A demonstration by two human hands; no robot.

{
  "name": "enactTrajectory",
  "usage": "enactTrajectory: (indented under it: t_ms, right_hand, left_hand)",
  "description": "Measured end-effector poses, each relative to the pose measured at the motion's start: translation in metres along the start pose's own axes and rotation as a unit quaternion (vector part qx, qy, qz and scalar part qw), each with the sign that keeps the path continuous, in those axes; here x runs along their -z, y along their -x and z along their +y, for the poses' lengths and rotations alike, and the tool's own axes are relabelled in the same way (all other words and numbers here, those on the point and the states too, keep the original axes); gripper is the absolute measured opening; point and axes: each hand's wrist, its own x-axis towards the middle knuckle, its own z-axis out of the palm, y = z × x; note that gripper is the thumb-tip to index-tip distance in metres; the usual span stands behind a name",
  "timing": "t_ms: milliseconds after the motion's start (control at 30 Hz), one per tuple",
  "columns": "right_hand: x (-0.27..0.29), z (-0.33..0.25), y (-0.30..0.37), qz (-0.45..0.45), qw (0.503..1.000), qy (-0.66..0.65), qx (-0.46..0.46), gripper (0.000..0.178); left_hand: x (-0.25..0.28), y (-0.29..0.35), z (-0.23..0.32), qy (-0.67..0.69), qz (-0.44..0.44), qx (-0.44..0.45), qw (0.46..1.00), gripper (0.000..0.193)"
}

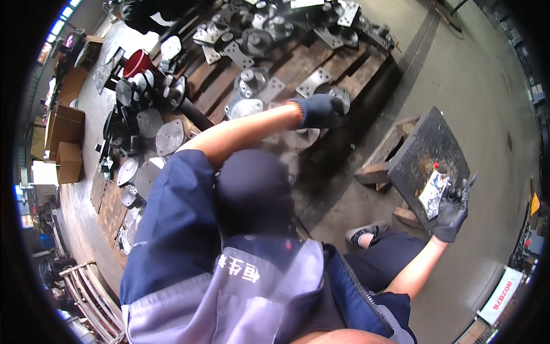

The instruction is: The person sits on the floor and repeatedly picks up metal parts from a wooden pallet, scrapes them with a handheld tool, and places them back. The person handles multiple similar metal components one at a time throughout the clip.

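Observation:
My left arm reaches across to the pallet's right edge. My left hand (322, 111), in a dark blue knit glove, is curled closed beside a grey metal bracket (341, 98); whatever its fingers grip is hidden under them. Below it lies a round metal flange part (302, 139). Out to the right, my right hand (450, 217) wears a dark glove over a black-topped stand (427, 137). A thin grey flat piece (471, 181) sticks up from its fingers. Against that hand a white and silver foil-like packet (431, 194) rests on the stand, with a small red object (436, 165) above it.
A wooden pallet (309, 57) bears several metal brackets and flanges. More round plates (170, 137) stand on the left, near a red bucket (137, 63) and cardboard boxes (70, 163). My shoe (365, 231) is near the stand's wooden legs.

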Motion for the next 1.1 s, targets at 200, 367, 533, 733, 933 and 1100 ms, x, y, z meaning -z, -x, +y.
enactTrajectory:
  t_ms: [200, 367, 533, 733, 933, 1100]
  right_hand:
    - [-0.009, -0.007, 0.009, -0.025, 0.999, 0.047, 0.009, 0.038]
    - [-0.014, -0.009, 0.008, 0.086, 0.991, 0.097, 0.037, 0.038]
    - [-0.011, -0.01, -0.002, 0.111, 0.988, 0.077, 0.08, 0.038]
    - [-0.014, -0.006, -0.001, 0.172, 0.961, 0.195, 0.091, 0.041]
    - [-0.005, -0.008, 0.003, 0.128, 0.953, 0.258, 0.097, 0.042]
    - [-0.016, -0.006, 0.003, 0.121, 0.962, 0.227, 0.091, 0.045]
  left_hand:
    - [-0.068, 0.018, -0.104, -0.024, 0.071, 0.049, 0.996, 0.019]
    - [-0.05, -0.001, -0.085, -0.139, 0.024, -0.022, 0.99, 0.016]
    - [0.009, -0.06, -0.069, -0.35, -0.054, -0.073, 0.932, 0.011]
    - [0.01, -0.133, -0.094, -0.279, 0.156, -0.025, 0.947, 0.015]
    - [0.026, -0.123, -0.111, -0.203, 0.268, 0.113, 0.935, 0.012]
    - [0.055, -0.101, -0.158, -0.176, 0.443, 0.175, 0.862, 0.017]
